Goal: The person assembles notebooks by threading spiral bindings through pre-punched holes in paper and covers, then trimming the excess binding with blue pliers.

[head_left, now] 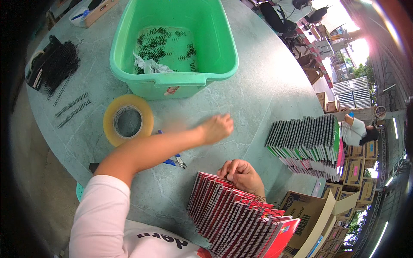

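The round grey-green table (266, 86) is filling most of the frame, its edge curving down the left side and along the right. The widest bare stretch is lying at centre, between the tub and the red notebooks, and running toward the upper right.

The left hand (217, 127) is reaching across this open stretch at mid-frame, blurred, its fingers curling loosely inward; it is holding nothing that can be made out, and whether it is touching the table cannot be told. The right hand (241, 174) is resting at lower centre on the top of the fanned stack of red spiral-bound notebooks (241, 219), fingers bent and pressing on the uppermost covers.

Just under the left forearm, blue-handled pliers (174, 161) are lying on the table, partly hidden by the arm. A wide roll of clear tape (128, 120) is lying flat left of centre, just in front of the tub. A second, leaning stack of dark spiral-bound notebooks (305, 139) is occupying the right side, well apart from both hands. Loose black wire coils (72, 109) are lying at the left, with a bundle of more coils (60, 64) in an open box above them.

The green plastic tub (172, 43) is standing at top centre, holding scattered short black coil offcuts (159, 43) and a crumpled scrap of plastic (148, 66). An open cardboard carton (312, 215) is sitting at lower right beside the red stack; its contents cannot be seen.
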The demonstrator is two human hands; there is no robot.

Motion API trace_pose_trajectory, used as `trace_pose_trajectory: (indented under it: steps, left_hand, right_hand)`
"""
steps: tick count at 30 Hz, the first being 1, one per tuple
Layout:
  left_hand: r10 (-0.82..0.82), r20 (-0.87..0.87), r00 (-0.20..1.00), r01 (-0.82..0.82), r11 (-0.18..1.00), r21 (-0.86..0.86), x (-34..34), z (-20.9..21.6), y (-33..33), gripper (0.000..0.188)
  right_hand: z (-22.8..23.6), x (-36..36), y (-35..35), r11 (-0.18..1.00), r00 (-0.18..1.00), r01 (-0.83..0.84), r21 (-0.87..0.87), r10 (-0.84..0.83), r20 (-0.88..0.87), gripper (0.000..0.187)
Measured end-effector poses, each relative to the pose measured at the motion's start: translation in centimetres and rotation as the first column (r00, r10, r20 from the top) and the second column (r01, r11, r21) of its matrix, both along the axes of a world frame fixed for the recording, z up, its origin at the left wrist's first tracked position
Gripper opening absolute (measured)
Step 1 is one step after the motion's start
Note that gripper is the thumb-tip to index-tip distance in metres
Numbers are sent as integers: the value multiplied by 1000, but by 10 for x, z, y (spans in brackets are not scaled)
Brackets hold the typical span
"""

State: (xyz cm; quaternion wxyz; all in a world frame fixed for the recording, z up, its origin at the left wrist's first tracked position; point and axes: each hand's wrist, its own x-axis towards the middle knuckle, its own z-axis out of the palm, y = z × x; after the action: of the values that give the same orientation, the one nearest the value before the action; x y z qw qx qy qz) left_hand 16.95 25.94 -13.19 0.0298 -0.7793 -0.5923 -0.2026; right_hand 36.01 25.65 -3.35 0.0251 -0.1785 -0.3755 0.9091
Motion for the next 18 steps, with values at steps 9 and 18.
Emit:
trace_pose_trajectory:
  steps: [9,18]
  left_hand:
    - [582,791,-187,657,673,-340,40,40,-62,37]
    - [593,507,-625,565,792,-229,42,58,-69,43]
  right_hand:
    - [-12,6,24,955,966,253,153,-240,-101,27]
    - [-9,-15,25,874,926,368,317,-313,-211,20]
